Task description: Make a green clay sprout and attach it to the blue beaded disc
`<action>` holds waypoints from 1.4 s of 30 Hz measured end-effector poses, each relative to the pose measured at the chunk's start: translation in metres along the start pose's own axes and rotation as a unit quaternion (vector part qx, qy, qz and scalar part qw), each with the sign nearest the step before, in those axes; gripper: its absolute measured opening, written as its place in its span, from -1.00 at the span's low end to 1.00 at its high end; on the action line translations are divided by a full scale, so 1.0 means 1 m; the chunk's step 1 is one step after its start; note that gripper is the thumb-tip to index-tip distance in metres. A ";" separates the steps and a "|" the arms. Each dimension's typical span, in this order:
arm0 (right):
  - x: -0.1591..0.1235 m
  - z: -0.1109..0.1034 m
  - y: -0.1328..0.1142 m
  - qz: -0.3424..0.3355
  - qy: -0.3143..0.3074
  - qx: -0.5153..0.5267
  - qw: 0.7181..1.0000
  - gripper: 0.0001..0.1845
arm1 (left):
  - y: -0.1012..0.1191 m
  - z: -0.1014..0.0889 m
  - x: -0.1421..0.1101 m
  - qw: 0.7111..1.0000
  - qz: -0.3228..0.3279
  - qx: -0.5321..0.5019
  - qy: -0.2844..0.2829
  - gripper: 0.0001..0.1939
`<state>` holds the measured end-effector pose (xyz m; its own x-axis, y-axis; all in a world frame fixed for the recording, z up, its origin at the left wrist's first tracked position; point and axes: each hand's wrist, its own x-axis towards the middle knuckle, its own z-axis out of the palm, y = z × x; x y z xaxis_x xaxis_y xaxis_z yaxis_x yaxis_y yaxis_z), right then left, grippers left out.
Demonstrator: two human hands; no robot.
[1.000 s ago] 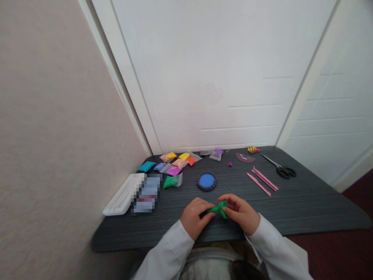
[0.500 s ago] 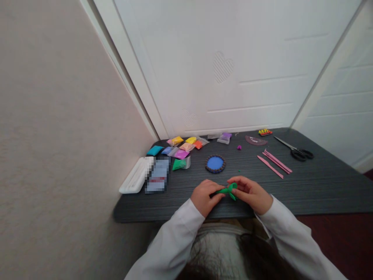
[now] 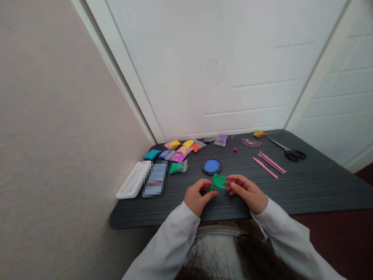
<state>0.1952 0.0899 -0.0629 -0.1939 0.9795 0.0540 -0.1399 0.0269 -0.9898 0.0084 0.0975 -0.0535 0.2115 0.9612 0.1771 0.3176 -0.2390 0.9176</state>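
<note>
Piece [image 3: 217, 182], green: stem [image 3: 212, 188] pinched by left hand [image 3: 197, 197]; long axis slanted, lobes [image 3: 220, 181] turned up-right; right hand [image 3: 247, 193] held parted alongside.

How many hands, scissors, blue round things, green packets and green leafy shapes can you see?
Left hand and right hand: 2
Scissors: 1
Blue round thing: 1
Green packet: 1
Green leafy shape: 1
Total: 6
</note>
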 end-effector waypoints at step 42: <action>0.013 0.056 0.001 -0.086 0.131 0.032 0.987 -0.68 | -0.005 0.019 -0.003 0.908 -0.090 -0.395 0.110 -0.77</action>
<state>0.1382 0.0916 -0.0560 0.0938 0.9800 0.1755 -0.2118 0.1919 -0.9583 0.0235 0.0934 -0.0650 0.0054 0.9999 -0.0136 -0.4517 0.0146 0.8920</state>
